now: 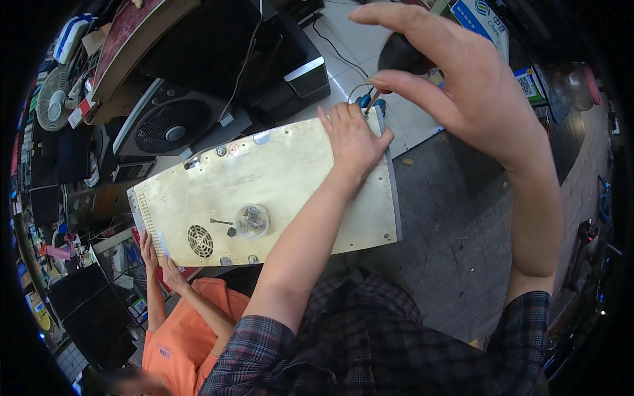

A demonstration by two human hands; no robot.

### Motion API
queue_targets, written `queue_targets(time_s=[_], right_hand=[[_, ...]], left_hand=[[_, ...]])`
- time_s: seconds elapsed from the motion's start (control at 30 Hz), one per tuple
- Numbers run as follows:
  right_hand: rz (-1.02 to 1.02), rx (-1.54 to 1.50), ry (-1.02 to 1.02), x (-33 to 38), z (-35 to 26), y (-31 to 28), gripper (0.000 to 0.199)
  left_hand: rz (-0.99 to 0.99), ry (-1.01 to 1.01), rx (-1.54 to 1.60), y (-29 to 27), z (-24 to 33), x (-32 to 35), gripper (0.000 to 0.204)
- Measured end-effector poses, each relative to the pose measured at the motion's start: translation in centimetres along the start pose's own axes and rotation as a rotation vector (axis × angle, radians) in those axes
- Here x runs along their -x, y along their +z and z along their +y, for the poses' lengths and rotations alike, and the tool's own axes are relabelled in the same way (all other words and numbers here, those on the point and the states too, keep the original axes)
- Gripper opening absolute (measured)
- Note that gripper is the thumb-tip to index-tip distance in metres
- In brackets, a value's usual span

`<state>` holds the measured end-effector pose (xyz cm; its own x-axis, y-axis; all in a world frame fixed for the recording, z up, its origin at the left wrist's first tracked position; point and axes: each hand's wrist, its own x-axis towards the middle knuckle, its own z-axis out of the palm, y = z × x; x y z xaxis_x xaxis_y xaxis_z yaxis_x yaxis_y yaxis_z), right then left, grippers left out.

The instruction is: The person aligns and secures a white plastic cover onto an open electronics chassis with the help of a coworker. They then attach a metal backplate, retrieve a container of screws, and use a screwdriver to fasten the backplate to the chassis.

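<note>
A pale metal case panel (284, 178) lies tilted before me. My left hand (352, 138) rests spread on its far right corner, thumb apart, fingertips beside a screwdriver's tip. My right hand (462, 86) is curled around the black handle of the screwdriver (401, 56). Its index finger is lifted off the handle and the thumb lies along it; the other fingers are hidden. The shaft runs down to the panel's far edge near my left fingers. On the panel stand a clear round tub (253, 221) of small metal screws and a small dark piece (231, 231).
At the left, a co-worker's hands (173, 277) touch the panel's end; the sleeve is orange. Beyond the panel is a black speaker-like unit (175, 129) with a round grille. A desk fan (56, 99) is far left, a clear jar (581, 86) at right. Cables cross the floor.
</note>
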<state>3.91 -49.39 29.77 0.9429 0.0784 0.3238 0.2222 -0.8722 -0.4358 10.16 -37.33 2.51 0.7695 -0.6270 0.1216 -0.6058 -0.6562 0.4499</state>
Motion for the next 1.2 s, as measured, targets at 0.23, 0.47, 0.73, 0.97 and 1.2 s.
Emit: queue_targets(time_s=[0.23,0.47,0.73,0.97,1.2], right_hand=[[-0.046,0.006,0.074,0.1,-0.1,0.2,0.067],[0.018,-0.074,0.076,-0.4,0.8,1.4,0.064],[-0.023,-0.036,0.143,-0.5,1.8,1.4,0.063],[-0.059,0.025,0.199,-1.4,-1.3,0.7,0.057],[0.158,0.101,-0.080,0.1,4.3,3.4,0.055]], left_hand=[[-0.004,-0.022,0.010,0.1,0.1,0.5,0.074],[-0.014,-0.038,0.021,0.4,0.3,0.6,0.079],[-0.017,-0.026,0.028,0.5,0.2,0.5,0.076],[-0.019,-0.036,-0.018,0.5,0.1,0.7,0.077],[-0.198,-0.009,-0.197,0.2,0.4,0.2,0.083]])
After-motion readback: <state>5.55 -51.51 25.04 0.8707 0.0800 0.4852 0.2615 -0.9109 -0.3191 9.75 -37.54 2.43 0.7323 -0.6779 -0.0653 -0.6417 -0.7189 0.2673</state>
